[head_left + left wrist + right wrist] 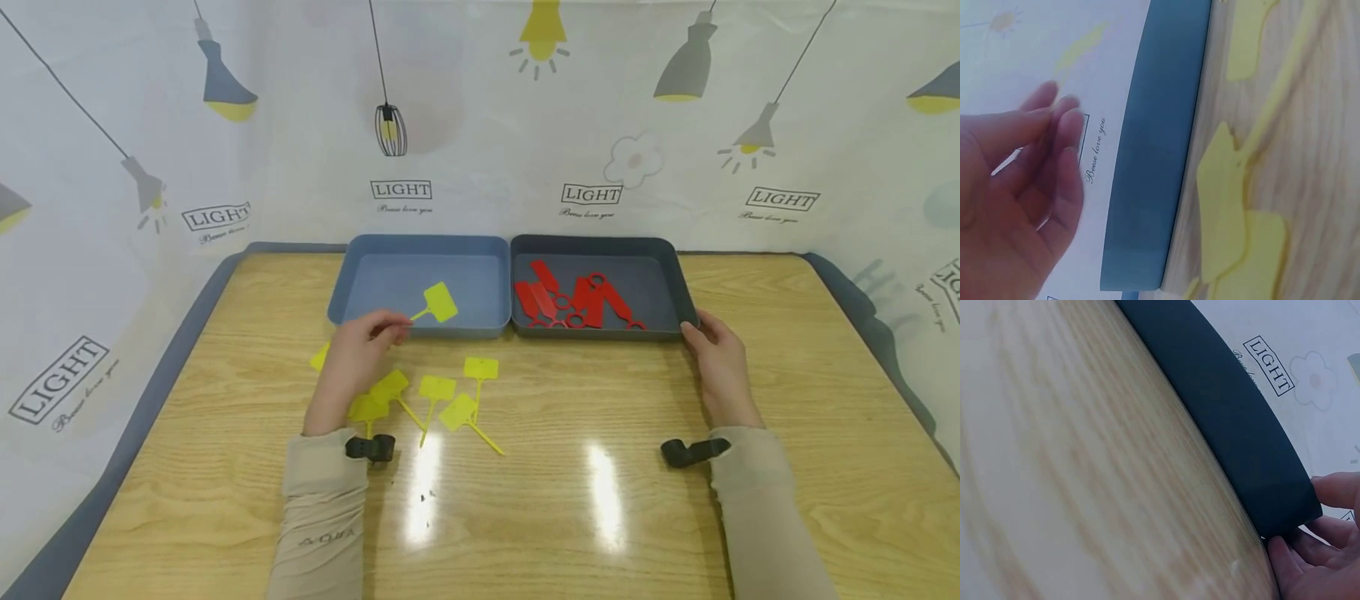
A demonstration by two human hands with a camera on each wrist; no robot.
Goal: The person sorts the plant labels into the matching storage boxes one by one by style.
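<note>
My left hand (pixel 363 354) pinches a yellow plant label (pixel 441 302) by the end of its thin stem. The label's flat head overlaps the blue tray (pixel 420 332) in the head view, and in the left wrist view the label (pixel 1079 50) shows blurred above the fingertips. At the front right corner of the dark grey tray (pixel 600 335), my right hand (pixel 720 367) grips the corner, thumb at the rim and fingers round the side. Several red tags with ring ends (pixel 543 304) lie in a pile inside that tray.
More yellow plant labels (pixel 437 387) lie on the wooden table (pixel 525 500) before the blue tray, some overlapping; one is partly hidden behind the left wrist. The two trays stand side by side near the back edge, with a printed curtain (pixel 480 125) behind them.
</note>
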